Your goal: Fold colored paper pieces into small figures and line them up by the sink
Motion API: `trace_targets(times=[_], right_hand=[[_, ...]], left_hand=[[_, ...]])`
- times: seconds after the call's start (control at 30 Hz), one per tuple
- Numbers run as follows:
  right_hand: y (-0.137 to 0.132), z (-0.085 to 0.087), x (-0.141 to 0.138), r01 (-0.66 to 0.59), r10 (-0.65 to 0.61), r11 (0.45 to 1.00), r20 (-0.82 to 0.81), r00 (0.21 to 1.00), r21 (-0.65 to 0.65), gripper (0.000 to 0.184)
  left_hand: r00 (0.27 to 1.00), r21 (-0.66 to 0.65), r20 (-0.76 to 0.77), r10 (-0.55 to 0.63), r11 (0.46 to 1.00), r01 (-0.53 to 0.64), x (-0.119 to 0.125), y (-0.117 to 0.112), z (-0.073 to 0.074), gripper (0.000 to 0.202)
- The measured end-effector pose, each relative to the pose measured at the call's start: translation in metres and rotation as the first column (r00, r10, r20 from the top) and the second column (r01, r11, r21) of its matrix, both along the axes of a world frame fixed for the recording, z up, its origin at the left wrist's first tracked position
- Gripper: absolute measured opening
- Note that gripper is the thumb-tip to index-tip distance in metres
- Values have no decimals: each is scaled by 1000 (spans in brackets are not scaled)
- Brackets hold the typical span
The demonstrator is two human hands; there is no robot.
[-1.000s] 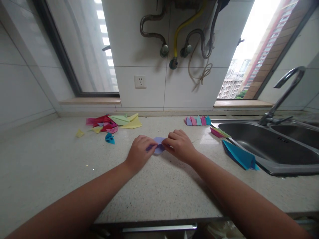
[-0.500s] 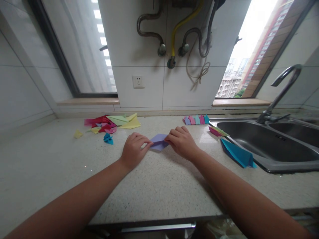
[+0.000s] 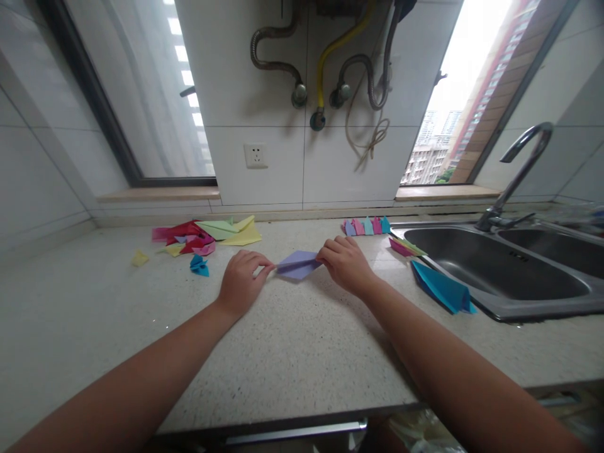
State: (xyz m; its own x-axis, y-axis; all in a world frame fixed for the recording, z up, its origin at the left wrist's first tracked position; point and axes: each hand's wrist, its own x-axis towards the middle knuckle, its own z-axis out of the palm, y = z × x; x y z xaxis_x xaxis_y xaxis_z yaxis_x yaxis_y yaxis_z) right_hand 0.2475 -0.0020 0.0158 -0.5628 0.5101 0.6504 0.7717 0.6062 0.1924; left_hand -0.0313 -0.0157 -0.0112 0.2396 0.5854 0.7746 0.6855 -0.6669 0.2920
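A sheet of purple folded paper (image 3: 298, 265) is stretched between my two hands, just over the countertop. It has a diamond-like outline with a crease running across its middle. My left hand (image 3: 244, 280) pinches its left corner between thumb and forefinger. The right corner is gripped by my right hand (image 3: 345, 265), whose curled fingers cover that end. Left of my left hand lies a small blue folded paper piece (image 3: 199, 265).
Folded papers in red, green and yellow (image 3: 240, 231) lie at the back left. A row of small paper figures (image 3: 365, 226) stands at the back right. A blue paper plane (image 3: 443, 288) rests beside the steel sink (image 3: 500, 313) with its faucet (image 3: 523, 151).
My left hand has shifted slightly away from my right, and more of the purple paper shows between them. The whole view has moved a little, so the surroundings appear further left.
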Motion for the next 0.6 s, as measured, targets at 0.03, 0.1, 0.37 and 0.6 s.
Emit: trace_targets(times=[0.03,0.1,0.37,0.6], right_hand=[[2,-1,3,-4,4,1000,-41,999,-14,20],[5,-2,8,-32,19,997,-181,983,-67,18],[13,-11,5,-336,-78,858,-744,664,-390,15],[14,-18,-6,-623,-213,606,-856,472,-494,24]], left_hand=[[1000,-6,17,8,1000,-8,-1,1,0,12],[998,-31,51,23,999,-21,-4,4,-2,12],[999,-225,-34,-37,974,28,2,7,-10,13],[993,-385,-44,-114,919,88,7,2,-8,19]])
